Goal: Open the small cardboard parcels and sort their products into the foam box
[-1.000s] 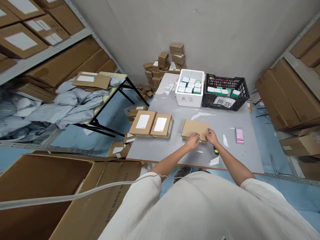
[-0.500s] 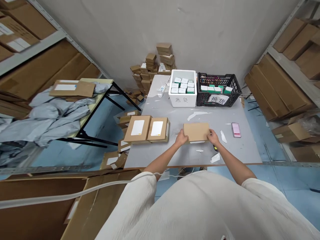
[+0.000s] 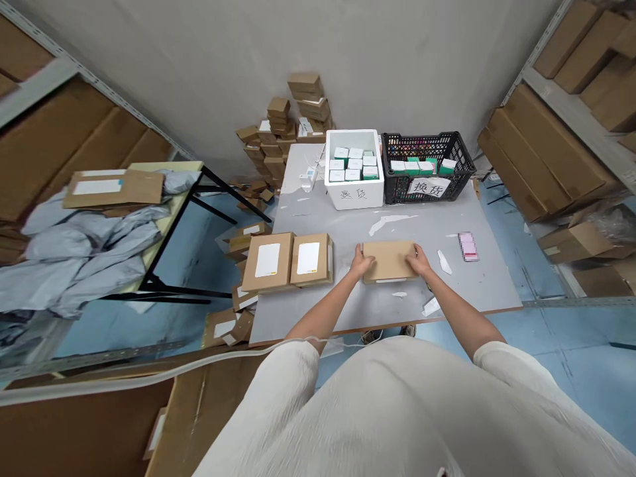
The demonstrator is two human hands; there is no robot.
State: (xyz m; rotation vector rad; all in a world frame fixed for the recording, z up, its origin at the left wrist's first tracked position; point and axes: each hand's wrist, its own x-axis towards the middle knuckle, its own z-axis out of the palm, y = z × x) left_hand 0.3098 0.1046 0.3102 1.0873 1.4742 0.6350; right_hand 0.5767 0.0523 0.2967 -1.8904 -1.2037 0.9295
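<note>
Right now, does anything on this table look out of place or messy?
Yes: irregular white scraps lie scattered on the gray table around the cardboard box held between the left hand and right hand. They look like litter, unlike the neatly paired labeled boxes.

grips (image 3: 420, 260) (image 3: 361, 261): 2 | on table (image 3: 477, 285): plain-topped carton (image 3: 390, 261) 1 | labelled cartons (image 3: 268, 260) (image 3: 308, 258) 2 | white bin (image 3: 354, 196) 1 | black crate (image 3: 452, 188) 1

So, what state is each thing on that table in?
Brown box: looks shut, lying flat
Left grip: holding the brown box's left end
Right grip: holding its right end
Larger labelled box: shut
Smaller labelled box: shut, beside the larger one
White tub: open-topped, holding small boxes
Black crate: open-topped, holding similar boxes
</note>
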